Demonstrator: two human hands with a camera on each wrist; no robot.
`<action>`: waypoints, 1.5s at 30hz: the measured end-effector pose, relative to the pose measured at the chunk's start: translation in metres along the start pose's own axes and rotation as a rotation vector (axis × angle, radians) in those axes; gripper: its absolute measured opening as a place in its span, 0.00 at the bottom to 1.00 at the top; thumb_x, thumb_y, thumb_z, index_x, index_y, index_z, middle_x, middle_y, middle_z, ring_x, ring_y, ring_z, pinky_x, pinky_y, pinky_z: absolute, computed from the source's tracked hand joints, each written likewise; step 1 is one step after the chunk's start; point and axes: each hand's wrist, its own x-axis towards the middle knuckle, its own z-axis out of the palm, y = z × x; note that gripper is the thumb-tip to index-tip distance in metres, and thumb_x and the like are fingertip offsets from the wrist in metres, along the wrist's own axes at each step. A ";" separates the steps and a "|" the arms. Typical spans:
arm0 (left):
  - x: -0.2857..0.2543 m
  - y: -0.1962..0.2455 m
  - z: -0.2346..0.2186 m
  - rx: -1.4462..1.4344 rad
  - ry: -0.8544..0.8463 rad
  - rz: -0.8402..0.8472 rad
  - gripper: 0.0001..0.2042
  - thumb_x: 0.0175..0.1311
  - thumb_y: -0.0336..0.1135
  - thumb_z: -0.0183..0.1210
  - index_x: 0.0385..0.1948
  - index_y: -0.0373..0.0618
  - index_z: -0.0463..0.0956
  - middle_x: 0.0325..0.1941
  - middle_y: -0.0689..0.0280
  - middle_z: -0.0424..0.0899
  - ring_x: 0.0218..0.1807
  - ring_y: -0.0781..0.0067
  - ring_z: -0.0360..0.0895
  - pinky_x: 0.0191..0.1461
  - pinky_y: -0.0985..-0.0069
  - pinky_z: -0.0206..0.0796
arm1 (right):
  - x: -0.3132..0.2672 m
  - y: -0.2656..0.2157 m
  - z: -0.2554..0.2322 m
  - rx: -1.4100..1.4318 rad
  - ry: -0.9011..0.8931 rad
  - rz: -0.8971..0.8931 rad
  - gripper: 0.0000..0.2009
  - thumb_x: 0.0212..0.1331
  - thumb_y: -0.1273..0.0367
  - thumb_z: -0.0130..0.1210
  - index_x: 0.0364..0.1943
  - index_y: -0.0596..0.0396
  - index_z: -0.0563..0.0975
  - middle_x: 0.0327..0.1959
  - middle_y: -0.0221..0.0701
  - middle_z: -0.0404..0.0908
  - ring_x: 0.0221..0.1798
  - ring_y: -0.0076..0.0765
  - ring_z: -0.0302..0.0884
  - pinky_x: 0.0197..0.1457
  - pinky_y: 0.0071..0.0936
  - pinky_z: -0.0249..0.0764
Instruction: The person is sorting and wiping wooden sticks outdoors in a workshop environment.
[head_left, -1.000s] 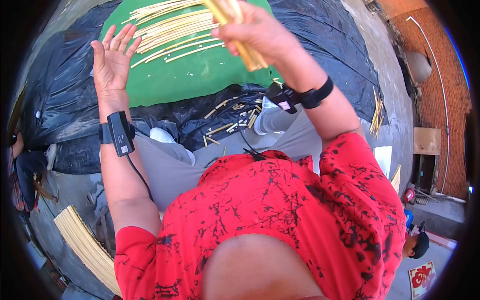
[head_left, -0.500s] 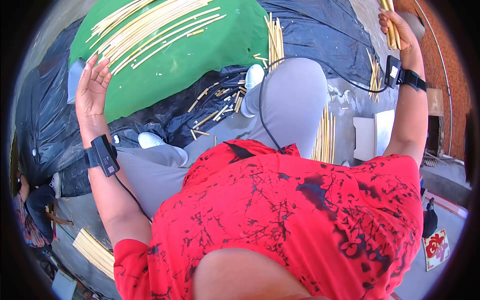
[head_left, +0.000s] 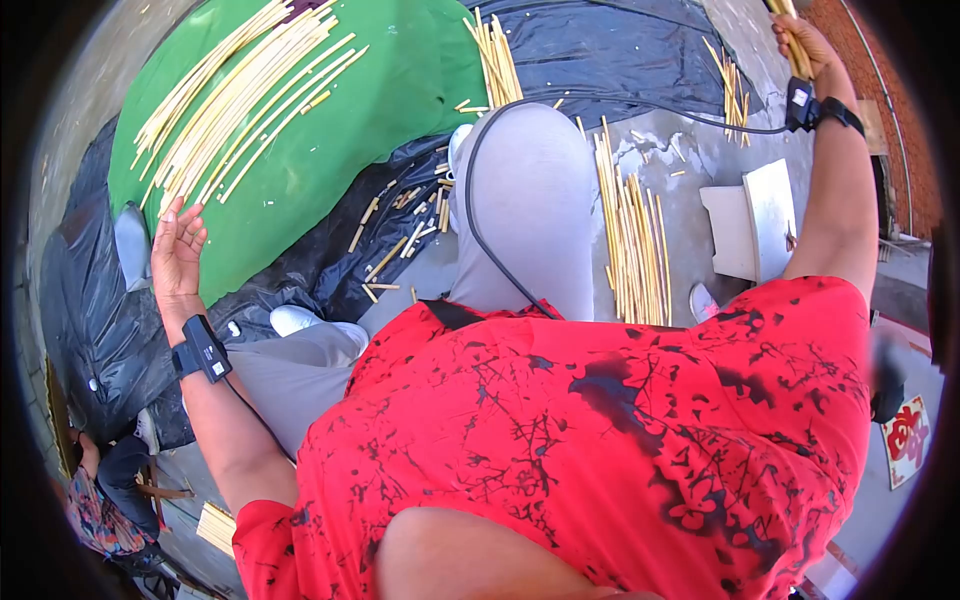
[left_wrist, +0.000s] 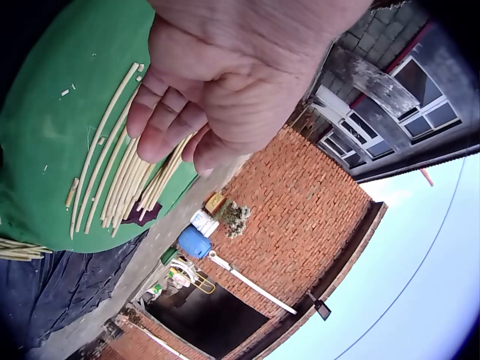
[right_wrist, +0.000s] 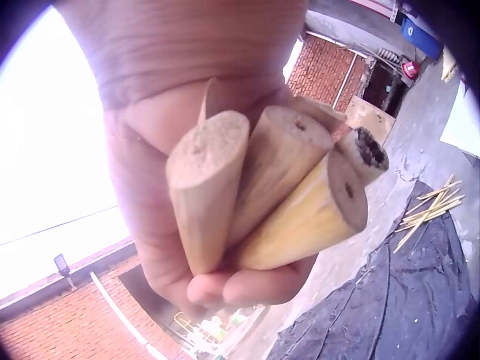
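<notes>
My right hand is raised far out at the upper right and grips a small bundle of thick yellow sticks. In the right wrist view, the fingers wrap round them and their cut ends face the camera; some ends show a small hole and one a dark, hollow core. My left hand holds nothing, its fingers loosely bent beside the green cloth. Close to its fingertips lie the near ends of long, pale peeled sticks, spread in a row on the cloth.
More sticks lie on the ground right of the knee, with another bunch by the cloth. Short offcuts litter the black sheet. A white stool-like object stands at right. Another person is at lower left.
My right hand has swung from over the cloth far out to the right, still gripping the bundle. The view has turned right; the left hand stays by the cloth, its fingers now more bent.
</notes>
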 end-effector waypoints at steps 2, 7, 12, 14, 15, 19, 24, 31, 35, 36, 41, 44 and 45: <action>0.001 0.001 0.006 0.001 -0.014 0.015 0.20 0.60 0.37 0.51 0.50 0.34 0.63 0.39 0.56 0.77 0.34 0.77 0.76 0.39 0.81 0.70 | -0.026 -0.026 -0.051 0.008 0.043 -0.017 0.09 0.52 0.65 0.56 0.24 0.52 0.68 0.17 0.19 0.68 0.14 0.09 0.64 0.15 0.06 0.66; 0.011 -0.004 0.023 0.068 -0.059 -0.041 0.20 0.60 0.37 0.51 0.50 0.34 0.63 0.38 0.56 0.77 0.34 0.77 0.76 0.38 0.81 0.70 | -0.105 -0.067 -0.105 -0.225 0.162 -0.153 0.12 0.52 0.62 0.56 0.33 0.55 0.72 0.16 0.18 0.68 0.14 0.06 0.63 0.16 0.04 0.65; 0.012 -0.008 0.025 0.104 -0.087 -0.067 0.20 0.60 0.37 0.50 0.50 0.34 0.63 0.38 0.56 0.77 0.34 0.77 0.75 0.38 0.81 0.70 | -0.120 0.004 -0.022 -0.296 0.146 -0.135 0.12 0.49 0.68 0.55 0.37 0.58 0.72 0.20 0.20 0.68 0.17 0.11 0.63 0.18 0.09 0.64; 0.005 -0.007 0.027 0.128 -0.022 -0.074 0.19 0.60 0.35 0.50 0.50 0.35 0.63 0.39 0.56 0.77 0.35 0.77 0.75 0.39 0.81 0.69 | -0.097 0.066 0.036 -0.155 0.144 -0.068 0.12 0.46 0.68 0.58 0.35 0.57 0.71 0.19 0.22 0.68 0.16 0.14 0.63 0.17 0.12 0.63; 0.002 -0.008 0.023 0.137 -0.014 -0.078 0.19 0.60 0.35 0.50 0.50 0.35 0.63 0.39 0.56 0.77 0.35 0.77 0.75 0.39 0.81 0.69 | -0.088 0.096 0.069 -0.101 0.115 0.007 0.13 0.44 0.69 0.58 0.33 0.57 0.69 0.19 0.24 0.68 0.16 0.17 0.64 0.17 0.14 0.64; -0.018 0.006 -0.024 0.072 0.094 -0.058 0.20 0.59 0.35 0.51 0.52 0.36 0.62 0.43 0.55 0.76 0.37 0.75 0.75 0.42 0.80 0.69 | -0.069 0.204 0.203 0.063 0.087 0.136 0.10 0.44 0.73 0.56 0.30 0.56 0.68 0.16 0.26 0.68 0.14 0.21 0.64 0.14 0.20 0.64; -0.088 0.057 -0.069 0.246 0.346 0.023 0.21 0.60 0.36 0.51 0.53 0.38 0.62 0.47 0.56 0.74 0.44 0.75 0.73 0.48 0.79 0.64 | -0.044 0.302 0.318 0.039 0.067 0.308 0.09 0.44 0.73 0.55 0.30 0.58 0.68 0.16 0.29 0.69 0.15 0.23 0.66 0.16 0.22 0.65; -0.207 0.033 -0.080 0.836 0.931 0.095 0.20 0.60 0.43 0.49 0.51 0.41 0.64 0.48 0.56 0.72 0.50 0.67 0.70 0.52 0.72 0.59 | -0.030 0.378 0.386 -0.472 0.174 0.176 0.15 0.40 0.68 0.55 0.34 0.60 0.68 0.26 0.44 0.76 0.29 0.43 0.76 0.35 0.35 0.71; -0.199 0.030 -0.076 0.623 1.000 0.070 0.23 0.60 0.46 0.48 0.52 0.41 0.62 0.49 0.56 0.71 0.52 0.65 0.68 0.52 0.72 0.58 | -0.032 0.377 0.407 -0.475 0.185 0.257 0.17 0.39 0.67 0.55 0.36 0.57 0.69 0.31 0.48 0.76 0.38 0.53 0.73 0.42 0.40 0.69; -0.191 0.034 -0.066 0.634 0.994 0.022 0.23 0.61 0.47 0.47 0.53 0.42 0.61 0.50 0.56 0.71 0.52 0.64 0.68 0.53 0.72 0.58 | -0.031 0.383 0.412 -0.496 0.178 0.260 0.17 0.39 0.67 0.55 0.36 0.57 0.68 0.31 0.48 0.76 0.38 0.54 0.73 0.42 0.40 0.69; -0.182 0.035 -0.073 0.680 0.929 -0.049 0.22 0.63 0.47 0.43 0.54 0.45 0.61 0.51 0.56 0.69 0.55 0.65 0.65 0.56 0.72 0.55 | -0.026 0.391 0.429 -0.624 0.196 0.303 0.18 0.39 0.69 0.54 0.38 0.56 0.65 0.32 0.48 0.76 0.38 0.56 0.73 0.42 0.43 0.68; -0.176 0.037 -0.065 0.715 0.932 -0.079 0.22 0.63 0.47 0.43 0.54 0.45 0.61 0.52 0.57 0.69 0.55 0.65 0.65 0.56 0.73 0.55 | -0.028 0.392 0.433 -0.627 0.224 0.279 0.17 0.40 0.69 0.53 0.37 0.56 0.64 0.30 0.49 0.76 0.37 0.56 0.73 0.41 0.43 0.68; -0.176 0.037 -0.068 0.721 0.911 -0.088 0.22 0.63 0.47 0.43 0.54 0.46 0.61 0.52 0.57 0.69 0.55 0.65 0.66 0.55 0.73 0.55 | -0.026 0.390 0.434 -0.628 0.245 0.262 0.16 0.41 0.69 0.53 0.37 0.56 0.64 0.30 0.49 0.75 0.37 0.56 0.73 0.41 0.44 0.68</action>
